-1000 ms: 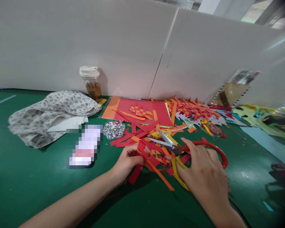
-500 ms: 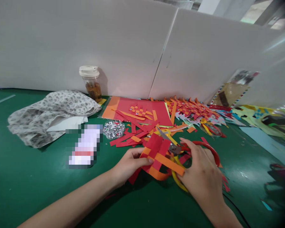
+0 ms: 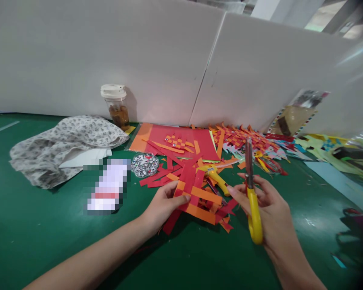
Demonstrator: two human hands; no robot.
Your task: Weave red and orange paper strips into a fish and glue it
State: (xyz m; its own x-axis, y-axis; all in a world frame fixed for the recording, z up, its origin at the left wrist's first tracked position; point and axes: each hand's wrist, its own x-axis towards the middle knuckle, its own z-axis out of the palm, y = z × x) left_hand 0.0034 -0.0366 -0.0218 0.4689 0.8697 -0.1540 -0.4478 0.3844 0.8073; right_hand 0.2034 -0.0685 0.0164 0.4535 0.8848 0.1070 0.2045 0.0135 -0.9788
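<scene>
Between the thumb and fingers of my left hand [image 3: 166, 203] is a weave of red and orange paper strips [image 3: 196, 197], its loose strip ends pointing right and away from me. My right hand [image 3: 266, 209] is closed on a pair of scissors [image 3: 253, 201] with a yellow handle, held upright with the blades pointing up and apart from the weave. Red and orange strips [image 3: 166, 175] lie heaped just beyond the weave. Among them rests a yellow-handled tool [image 3: 219, 179], partly covered.
A round clear box of googly eyes [image 3: 144, 165] sits beside a blurred-out phone [image 3: 109, 185]. Behind are patterned cloth [image 3: 69, 141], a lidded cup [image 3: 117, 106], a plastic sleeve of coloured paper [image 3: 157, 137] and a pile of woven fish [image 3: 238, 137]. A pale wall [image 3: 109, 44] borders the table.
My right hand has raised the scissors from the weave and turned them upright, moving slightly right. The weave in my left hand has shifted a little lower and its orange strips lie straighter.
</scene>
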